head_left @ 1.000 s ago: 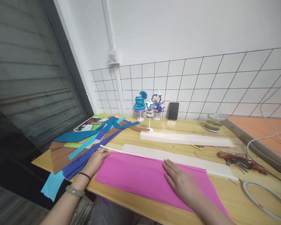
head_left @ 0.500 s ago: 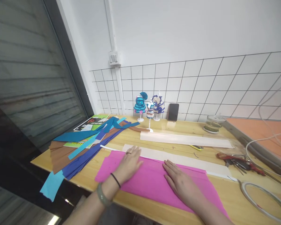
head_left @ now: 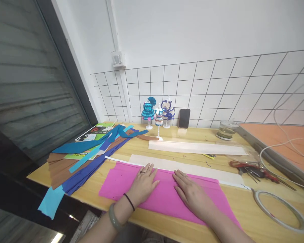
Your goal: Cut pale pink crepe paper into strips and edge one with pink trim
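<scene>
A pink crepe paper sheet (head_left: 162,199) lies flat along the front of the table. My left hand (head_left: 145,184) rests palm down on it, fingers stretched, the tips at its far edge. To the right, my right hand (head_left: 191,194) also lies flat on the pink sheet, fingers extended toward the same edge. A pale cream strip (head_left: 187,166) runs just behind that edge, partly covered by the pink sheet. The narrow white tape (head_left: 116,159) follows the edge and leads to a tape roll (head_left: 281,211) at the right.
A second pale strip (head_left: 197,147) lies farther back. Blue, brown and purple strips (head_left: 91,158) cover magazines at left. Small decorated dress forms (head_left: 159,116) and a phone (head_left: 184,118) stand by the wall. Scissors (head_left: 255,170), a yellow cutter (head_left: 209,156) and a glass jar (head_left: 225,131) are at right.
My left hand has slid right along the pink sheet's far edge, closer to my right hand. The right hand stays nearly in place. The view has shifted slightly.
</scene>
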`<state>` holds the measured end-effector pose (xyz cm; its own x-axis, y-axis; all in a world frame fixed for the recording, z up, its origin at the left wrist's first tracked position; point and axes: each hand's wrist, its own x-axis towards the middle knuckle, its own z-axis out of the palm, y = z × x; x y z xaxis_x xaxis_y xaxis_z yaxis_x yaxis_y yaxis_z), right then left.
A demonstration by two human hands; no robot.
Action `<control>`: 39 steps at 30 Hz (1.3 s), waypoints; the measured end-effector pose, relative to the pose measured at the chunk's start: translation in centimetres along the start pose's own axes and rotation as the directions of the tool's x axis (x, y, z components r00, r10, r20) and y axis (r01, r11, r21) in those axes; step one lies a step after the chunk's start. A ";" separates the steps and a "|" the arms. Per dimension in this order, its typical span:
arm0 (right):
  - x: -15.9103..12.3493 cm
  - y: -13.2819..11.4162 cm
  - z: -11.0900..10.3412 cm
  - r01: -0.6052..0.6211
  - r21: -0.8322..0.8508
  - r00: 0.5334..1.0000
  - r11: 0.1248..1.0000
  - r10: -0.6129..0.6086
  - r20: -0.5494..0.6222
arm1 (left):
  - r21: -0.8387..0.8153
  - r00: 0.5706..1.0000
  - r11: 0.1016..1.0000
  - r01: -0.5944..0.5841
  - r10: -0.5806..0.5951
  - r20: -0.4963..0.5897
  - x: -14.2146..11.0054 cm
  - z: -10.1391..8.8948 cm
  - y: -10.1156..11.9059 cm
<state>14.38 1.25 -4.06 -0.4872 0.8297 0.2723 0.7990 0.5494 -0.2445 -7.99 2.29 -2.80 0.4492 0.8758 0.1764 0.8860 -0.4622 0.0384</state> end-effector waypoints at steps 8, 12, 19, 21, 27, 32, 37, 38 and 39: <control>0.0 0.0 0.0 -0.004 -0.033 1.000 0.999 0.005 0.029 | 0.026 0.992 0.992 0.125 -0.126 0.020 -1.6 -0.1 -2.2; 0.0 -0.1 -0.2 -0.011 -0.042 0.999 0.999 0.013 0.050 | 0.031 0.977 0.977 0.213 -0.213 0.026 -2.2 0.1 -3.5; 0.0 -0.3 -0.3 -0.018 -0.063 0.998 0.998 0.021 0.052 | 0.083 0.926 0.923 0.377 -0.377 -0.015 -3.2 0.3 -4.4; 0.0 -0.2 -0.3 -0.017 -0.053 0.999 0.998 0.020 0.044 | 0.098 0.916 0.911 0.402 -0.402 -0.021 -3.3 0.2 -4.4; 0.0 -0.4 -0.6 -0.031 -0.032 0.998 0.999 0.033 0.061 | 0.128 0.891 0.883 0.452 -0.453 -0.015 -3.6 0.0 -4.9; 0.1 -0.6 -0.9 -0.044 -0.017 0.997 0.999 0.045 0.070 | 0.136 0.865 0.857 0.497 -0.502 0.005 -3.9 -0.3 -6.3; 0.0 -0.5 -0.7 -0.041 0.004 0.998 0.999 0.041 0.047 | 0.148 0.853 0.845 0.514 -0.522 0.013 -4.1 -0.4 -7.3; -0.1 -0.4 -0.6 -0.038 0.005 0.998 0.999 0.037 0.040 | 0.148 0.853 0.844 0.515 -0.522 0.016 -4.1 -0.4 -7.3; -0.1 -0.4 -0.5 -0.033 0.006 0.999 0.999 0.033 0.033 | 0.148 0.852 0.844 0.515 -0.524 0.020 -4.1 -0.4 -7.3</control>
<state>14.32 0.93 -3.51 -0.4722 0.8499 0.2338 0.8124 0.5226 -0.2586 -16.36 2.03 -3.36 -0.0790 0.9907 0.1107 0.9964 0.0819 -0.0220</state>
